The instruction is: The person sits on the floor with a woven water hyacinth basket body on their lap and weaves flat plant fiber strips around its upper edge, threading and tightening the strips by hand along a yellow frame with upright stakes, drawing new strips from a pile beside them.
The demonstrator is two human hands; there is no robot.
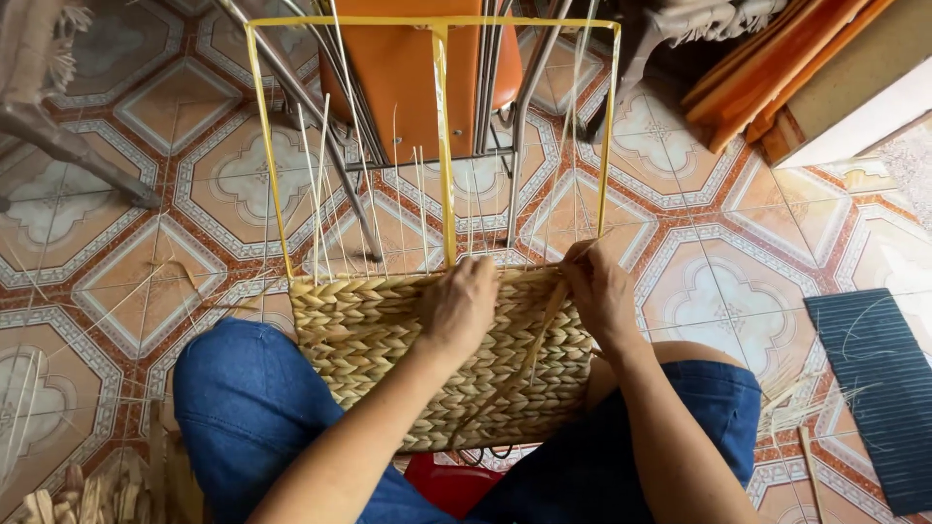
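A half-woven straw basket (369,340) rests between my knees, built on a yellow wire frame (445,146) that rises above the woven part. Thin pale straw uprights (320,194) stick up from the braided edge. My left hand (456,306) presses flat against the top of the woven wall near the middle post. My right hand (597,291) is closed on a flat straw strand (544,325) at the basket's upper right corner, beside the right post of the frame. The strand runs down and left across the weave.
An orange chair with metal legs (408,87) stands just behind the frame on the patterned tile floor (126,281). Loose straw lies at the lower left (97,485) and right (806,398). A dark ribbed mat (874,388) sits at right; orange boards (777,68) lean at top right.
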